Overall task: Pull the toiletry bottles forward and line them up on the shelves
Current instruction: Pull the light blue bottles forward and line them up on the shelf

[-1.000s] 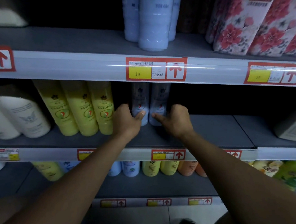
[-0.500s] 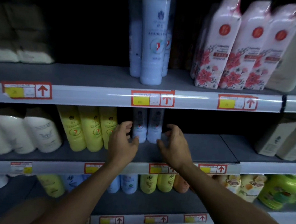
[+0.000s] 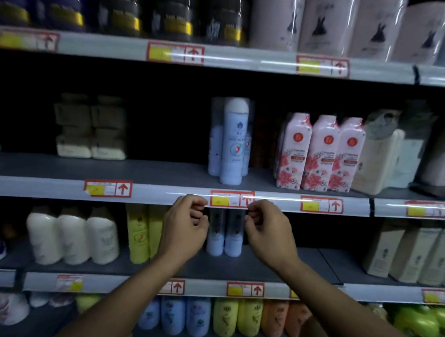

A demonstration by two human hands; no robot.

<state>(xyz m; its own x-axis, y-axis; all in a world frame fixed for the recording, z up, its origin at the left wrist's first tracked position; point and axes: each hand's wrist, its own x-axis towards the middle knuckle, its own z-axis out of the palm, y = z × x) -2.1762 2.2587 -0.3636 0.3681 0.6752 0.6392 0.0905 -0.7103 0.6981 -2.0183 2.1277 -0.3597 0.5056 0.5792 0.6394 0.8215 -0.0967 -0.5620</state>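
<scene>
Head view now takes in more of the grey metal shelving (image 3: 161, 172) than a second ago, with a top row of dark jars and pink packs newly in sight, so the person seems to have tilted back. Both hands have lifted off the pair of pale blue plastic bottles (image 3: 225, 235) on the middle shelf and hover in front of the price rail above. That pair stands upright side by side, though well back from the shelf lip, so I judge it not yet fully pulled forward. On the shelf above, a tall pale blue bottle (image 3: 233, 142) stands forward of two behind it, likely the next group. Pink floral cartons (image 3: 320, 153) crowd its right side; yellow bottles (image 3: 141, 234) stand just left of the lower pair. The left hand (image 3: 183, 227) and right hand (image 3: 269, 231) are loosely curled, holding nothing.
</scene>
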